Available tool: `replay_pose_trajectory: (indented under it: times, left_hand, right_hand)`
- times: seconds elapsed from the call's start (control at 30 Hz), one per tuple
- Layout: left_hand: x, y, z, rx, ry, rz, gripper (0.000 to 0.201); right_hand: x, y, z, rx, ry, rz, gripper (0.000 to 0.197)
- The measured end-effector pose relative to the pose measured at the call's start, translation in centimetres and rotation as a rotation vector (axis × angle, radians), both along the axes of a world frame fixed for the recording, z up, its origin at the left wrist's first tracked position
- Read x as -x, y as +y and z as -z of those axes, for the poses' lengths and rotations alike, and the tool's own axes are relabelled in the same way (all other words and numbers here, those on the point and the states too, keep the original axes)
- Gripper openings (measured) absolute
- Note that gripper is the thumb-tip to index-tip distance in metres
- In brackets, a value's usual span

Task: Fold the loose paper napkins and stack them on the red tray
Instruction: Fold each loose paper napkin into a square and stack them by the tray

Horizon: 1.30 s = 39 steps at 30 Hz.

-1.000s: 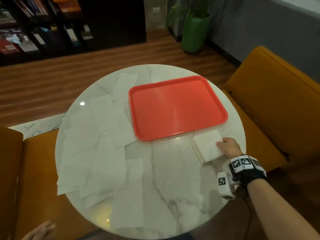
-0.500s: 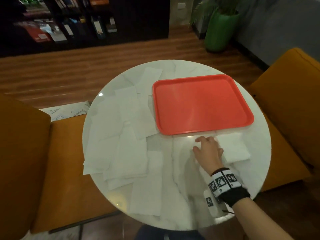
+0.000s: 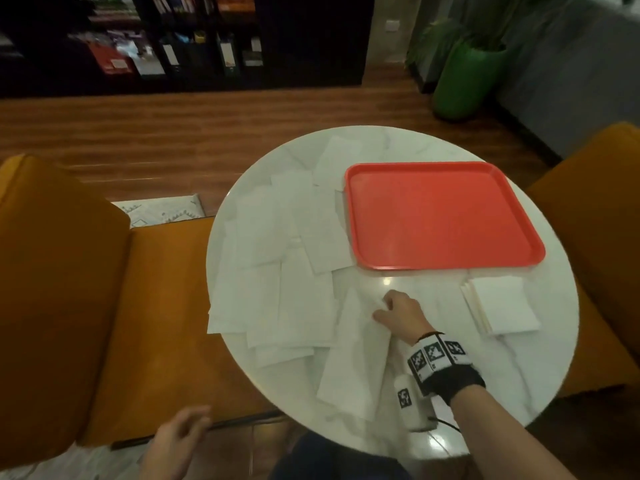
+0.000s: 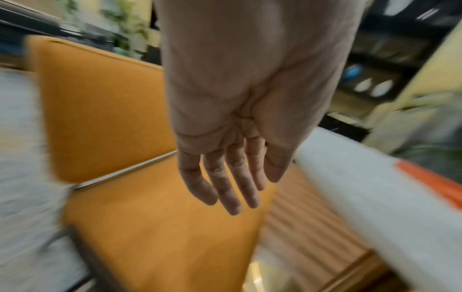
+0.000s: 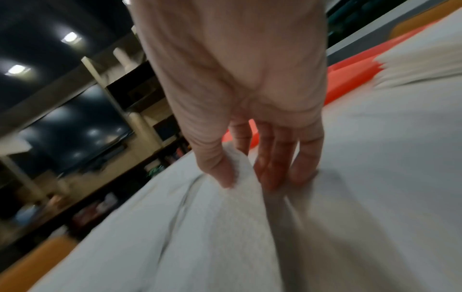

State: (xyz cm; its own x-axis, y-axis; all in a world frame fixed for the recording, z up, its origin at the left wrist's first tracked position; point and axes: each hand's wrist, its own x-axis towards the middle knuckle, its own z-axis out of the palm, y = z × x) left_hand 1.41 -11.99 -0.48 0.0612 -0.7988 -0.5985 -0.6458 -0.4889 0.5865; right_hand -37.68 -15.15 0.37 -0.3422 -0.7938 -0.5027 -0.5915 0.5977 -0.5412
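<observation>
The red tray [image 3: 440, 216] lies bare on the far right part of the round marble table [image 3: 426, 407]. A stack of folded white napkins [image 3: 500, 308] sits on the table just in front of the tray. Several loose napkins [image 3: 277, 271] lie spread over the table's left half. My right hand [image 3: 384, 308] pinches the edge of one loose napkin [image 3: 356, 355] near the table's middle; thumb and fingers lift a fold of the napkin [image 5: 240, 177] in the right wrist view. My left hand [image 3: 180, 431] hangs off the table's near left edge, fingers [image 4: 230, 187] straight, holding nothing.
Orange upholstered seats [image 3: 62, 289] flank the table left and right [image 3: 595, 216]. A green plant pot [image 3: 464, 77] stands on the wooden floor at the back right. Dark bookshelves [image 3: 180, 43] line the far wall.
My right hand left the folded stack, crossed leftwards and took hold of a loose napkin. The head view swung left. My left hand has come into view at the bottom.
</observation>
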Motion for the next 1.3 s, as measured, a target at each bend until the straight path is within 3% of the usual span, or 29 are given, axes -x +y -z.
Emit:
replay_pose_trajectory:
  times: [0.1, 0.17, 0.23, 0.37, 0.43, 0.57, 0.7, 0.77, 0.83, 0.97, 1.03, 1.13, 1.2, 1.3]
  left_hand:
    - [5.5, -3.1, -2.1, 0.092, 0.171, 0.191, 0.014]
    - [9.5, -4.5, -3.8, 0.193, 0.273, 0.347, 0.016]
    - [13.3, -4.6, -3.7, 0.257, 0.313, 0.566, 0.016]
    - [19.7, -3.0, -0.6, 0.352, 0.162, 1.002, 0.031]
    - [21.4, -2.3, 1.4, 0.383, 0.054, 1.129, 0.039]
    - [23.8, -1.9, 3.1, 0.484, 0.08, 1.015, 0.042]
    - [25.3, -1.7, 3.3, 0.507, 0.143, 0.949, 0.04]
    - [25.1, -1.9, 3.3, 0.535, 0.179, 0.876, 0.038]
    - [24.6, -2.3, 3.2, 0.58, 0.137, 0.826, 0.036]
    - [23.7, -3.3, 3.5, 0.588, -0.022, 0.901, 0.039]
    - [23.6, -3.5, 3.5, 0.575, -0.054, 0.961, 0.04]
    - [23.3, -3.3, 3.5, 0.595, -0.107, 1.054, 0.041]
    - [23.1, -3.0, 3.5, 0.601, -0.107, 1.05, 0.04]
    - [22.9, -2.6, 3.7, 0.593, -0.099, 1.023, 0.04]
  right_hand:
    - [2.2, 1.9, -0.8, 0.092, -0.235, 0.172, 0.03]
    - [3.3, 2.7, -0.6, 0.128, -0.277, 0.22, 0.041]
    - [4.0, 3.0, -0.4, 0.138, -0.298, 0.237, 0.035]
    - [5.1, 3.1, -0.4, 0.239, -0.257, 0.241, 0.022]
    - [5.4, 3.0, -0.5, 0.309, -0.223, 0.239, 0.023]
    - [5.4, 3.7, -0.7, 0.408, -0.159, 0.26, 0.018]
    - [6.2, 3.0, 1.0, 0.255, 0.006, 0.29, 0.059]
    - [6.7, 2.1, 2.1, 0.15, 0.061, 0.275, 0.066]
    - [6.7, 1.5, 2.8, 0.058, 0.111, 0.235, 0.056]
    - [6.6, 0.9, 3.0, 0.018, 0.116, 0.214, 0.019]
    - [6.7, 0.7, 3.1, 0.054, 0.044, 0.246, 0.029]
    - [6.6, 0.6, 2.8, 0.069, -0.074, 0.388, 0.064]
    - [6.5, 0.8, 2.5, 0.023, -0.109, 0.379, 0.058]
    - [6.2, 1.7, 1.1, 0.1, -0.256, 0.342, 0.025]
